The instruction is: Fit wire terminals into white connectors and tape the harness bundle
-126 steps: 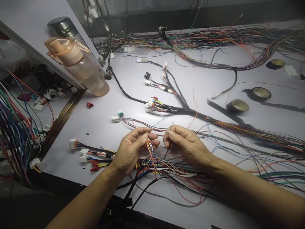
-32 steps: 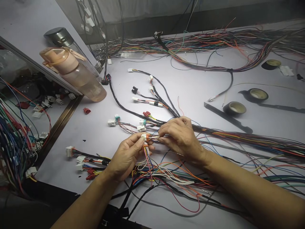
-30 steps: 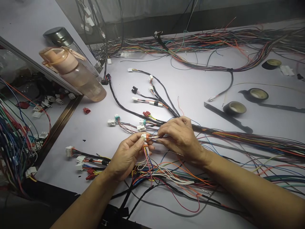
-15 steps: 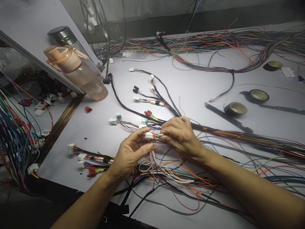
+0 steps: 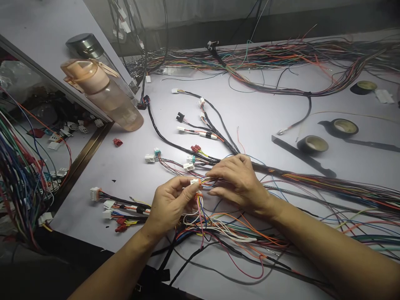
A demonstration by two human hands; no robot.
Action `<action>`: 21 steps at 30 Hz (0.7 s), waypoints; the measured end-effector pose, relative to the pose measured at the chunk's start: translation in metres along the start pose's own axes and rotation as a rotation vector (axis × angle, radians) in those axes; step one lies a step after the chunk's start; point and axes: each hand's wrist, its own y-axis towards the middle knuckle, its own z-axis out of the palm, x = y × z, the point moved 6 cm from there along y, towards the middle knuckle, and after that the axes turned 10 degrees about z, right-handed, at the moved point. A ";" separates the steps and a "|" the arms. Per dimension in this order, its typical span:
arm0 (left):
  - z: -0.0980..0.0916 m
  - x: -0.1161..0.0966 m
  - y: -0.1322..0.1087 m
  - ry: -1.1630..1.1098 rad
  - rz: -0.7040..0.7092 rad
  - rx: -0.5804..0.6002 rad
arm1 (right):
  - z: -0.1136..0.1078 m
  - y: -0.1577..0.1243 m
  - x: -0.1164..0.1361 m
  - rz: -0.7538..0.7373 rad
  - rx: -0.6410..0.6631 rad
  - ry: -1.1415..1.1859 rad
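Note:
My left hand (image 5: 168, 204) pinches a white wire connector (image 5: 195, 182) with an orange rear part between thumb and fingers. Thin coloured wires (image 5: 204, 180) run from its back toward my right hand (image 5: 240, 181). That hand's thumb and fingers are spread, with the wires passing through the gap. Under my left thumb, a second connector with an orange edge (image 5: 199, 194) shows in part, its white, yellow and blue wires hanging down. The rest of it is hidden by my left hand. Beyond my hands lie a white connector (image 5: 188, 167) and a red connector (image 5: 196, 148) on the taped harness.
Loose wires (image 5: 231, 233) spread below my hands. More connectors (image 5: 94, 194) lie at left. Two bottles (image 5: 115, 104) lean near a parts bin (image 5: 62, 133). Tape rolls (image 5: 312, 144) and a dark flat strip (image 5: 303, 156) are at right, with a long wire bundle (image 5: 281, 56) behind.
My right thumb and fingers have parted from their pinch on the wires. The white connector has turned and sits slightly lower in my left hand. The view has shifted slightly.

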 end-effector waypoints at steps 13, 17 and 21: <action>-0.001 0.001 0.003 0.047 0.007 0.020 | -0.006 0.002 0.001 -0.024 -0.111 -0.027; -0.001 0.001 0.006 0.042 0.000 0.033 | -0.008 0.002 0.002 -0.031 -0.132 -0.015; 0.001 0.000 0.007 0.076 -0.030 0.055 | -0.009 0.003 0.001 -0.027 -0.154 -0.022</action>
